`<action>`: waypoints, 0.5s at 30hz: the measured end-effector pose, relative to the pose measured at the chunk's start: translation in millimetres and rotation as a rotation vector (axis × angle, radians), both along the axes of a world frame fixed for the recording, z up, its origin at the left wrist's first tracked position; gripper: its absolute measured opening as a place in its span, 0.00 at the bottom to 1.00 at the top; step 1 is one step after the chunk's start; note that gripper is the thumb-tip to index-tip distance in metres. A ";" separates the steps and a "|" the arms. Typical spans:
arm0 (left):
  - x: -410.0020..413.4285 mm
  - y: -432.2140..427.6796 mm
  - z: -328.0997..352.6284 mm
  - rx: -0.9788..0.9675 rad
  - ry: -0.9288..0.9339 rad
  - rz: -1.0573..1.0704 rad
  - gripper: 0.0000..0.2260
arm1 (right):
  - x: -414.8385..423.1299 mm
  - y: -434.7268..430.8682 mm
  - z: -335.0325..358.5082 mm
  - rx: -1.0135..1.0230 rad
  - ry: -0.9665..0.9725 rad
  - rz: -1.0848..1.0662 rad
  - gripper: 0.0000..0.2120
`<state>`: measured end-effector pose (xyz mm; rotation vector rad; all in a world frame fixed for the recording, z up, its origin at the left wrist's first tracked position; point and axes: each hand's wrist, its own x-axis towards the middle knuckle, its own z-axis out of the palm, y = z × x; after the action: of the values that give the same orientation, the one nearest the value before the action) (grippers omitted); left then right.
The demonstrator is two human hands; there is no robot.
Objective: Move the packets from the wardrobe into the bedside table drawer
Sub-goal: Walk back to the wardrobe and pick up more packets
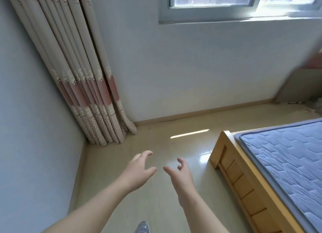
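My left hand and my right hand are stretched out in front of me over the beige floor, a short gap between them. Both have loosely spread, relaxed fingers and hold nothing. No packets, wardrobe or bedside table show in the head view.
A wooden bed frame with a blue quilted mattress fills the lower right. A pleated curtain hangs into the left corner down to the floor. A window sits above the pale far wall. One shoe shows at the bottom edge.
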<state>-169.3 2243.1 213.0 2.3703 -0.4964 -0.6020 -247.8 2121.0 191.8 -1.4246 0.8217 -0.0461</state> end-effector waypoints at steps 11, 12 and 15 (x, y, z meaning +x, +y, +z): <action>252.4 -129.6 32.3 -0.071 0.021 -0.153 0.22 | 219.4 -96.7 33.0 0.025 -0.043 -0.274 0.30; 270.3 -142.6 33.4 -0.078 0.012 -0.171 0.22 | 237.4 -108.6 32.5 0.034 -0.045 -0.285 0.30; 333.4 -191.6 42.0 -0.032 -0.078 -0.286 0.23 | 296.2 -155.8 35.2 0.019 -0.078 -0.335 0.30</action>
<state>164.1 2051.4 255.0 2.3164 -0.8833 -0.6237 48.3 1965.3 226.9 -1.2469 0.9858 -0.3459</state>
